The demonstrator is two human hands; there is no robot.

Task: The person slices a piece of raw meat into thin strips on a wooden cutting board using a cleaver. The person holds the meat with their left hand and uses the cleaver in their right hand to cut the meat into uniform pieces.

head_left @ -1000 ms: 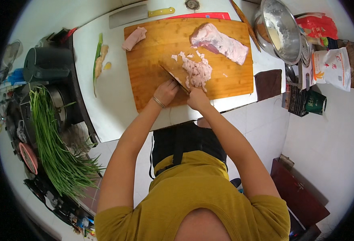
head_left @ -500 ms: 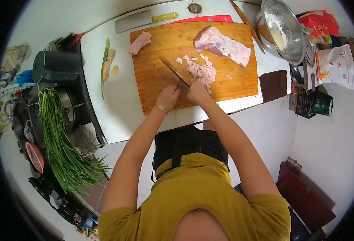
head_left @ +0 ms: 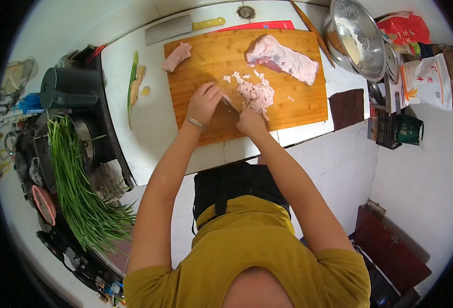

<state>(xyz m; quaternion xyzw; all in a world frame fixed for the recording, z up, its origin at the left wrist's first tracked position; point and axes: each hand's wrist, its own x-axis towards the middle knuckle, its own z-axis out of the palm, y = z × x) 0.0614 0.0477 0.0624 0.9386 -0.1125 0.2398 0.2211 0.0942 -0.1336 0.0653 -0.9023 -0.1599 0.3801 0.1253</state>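
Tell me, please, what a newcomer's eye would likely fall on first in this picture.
Probably the wooden cutting board, where the right hand grips a knife beside a heap of chopped pale meat, with the left hand close to the blade. Next might come the large bundle of long green stalks at the left, then the shiny metal bowl at the upper right.

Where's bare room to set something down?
Free: cutting board between small meat piece and meat slab; white table between lower end of green onion and board.
Crowded: board's near middle, with left hand, right hand, knife and chopped meat; table's far right corner, by metal bowl.
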